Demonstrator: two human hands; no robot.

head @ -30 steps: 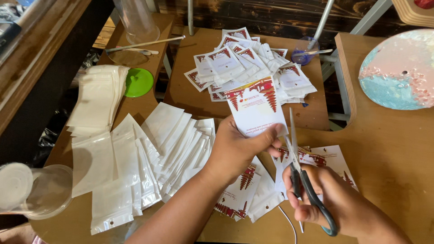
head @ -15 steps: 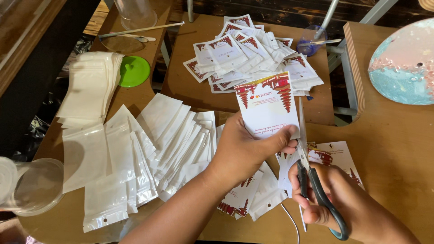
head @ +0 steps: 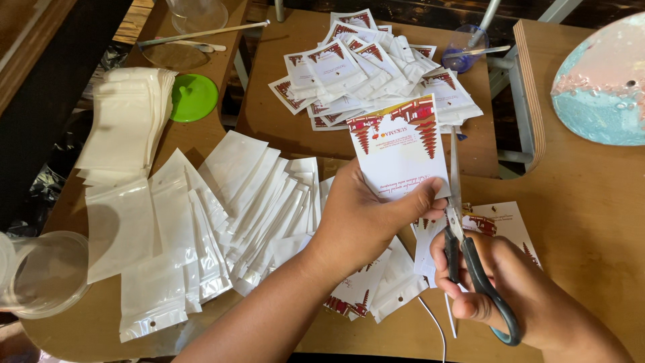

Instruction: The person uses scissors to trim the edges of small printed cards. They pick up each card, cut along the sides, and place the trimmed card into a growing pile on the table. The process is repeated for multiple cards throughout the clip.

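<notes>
Left hand [head: 359, 218]: grasping one printed card [head: 400, 148], thumb across its lower edge, fingers behind; card held upright above the wooden table [head: 578, 202], near the middle of the view.

Right hand [head: 510, 289]: fingers closed through the handles of one pair of scissors [head: 470, 249], dark handles, bright blades. The blades point away from the person and lie against the card's right edge.

Printed card: white, rectangular, glossy. Red tiered-tower figures at both upper corners, a band of red ornament along the top, lines of small red print in the middle. It appears upside down from the wearer's side.

Cut strip [head: 447, 316]: one thin white sliver, lying on the table below the scissors.

Printed cards, loose pile [head: 376, 64]: same white-and-red design, heaped on the far table section; overlapping, well over a dozen, exact count cannot be told.

Printed cards, near group [head: 500, 225]: several more under and beside the two hands, partly covered; count cannot be told.

Clear pouches, fanned [head: 248, 202]: white-backed plastic bags spread overlapping to the left of the left hand, roughly twenty visible edges.

Clear pouches, stacked [head: 124, 124]: one neat stack at far left; number not countable.

Green lid [head: 193, 97]: one, round, just right of the stack.

Clear plastic cup [head: 44, 272]: one, on its side at lower left edge.

Round painted board [head: 598, 87]: one, pale blue and pink, at upper right.

Small blue-tinted cup [head: 463, 50]: one, beyond the loose pile.
</notes>
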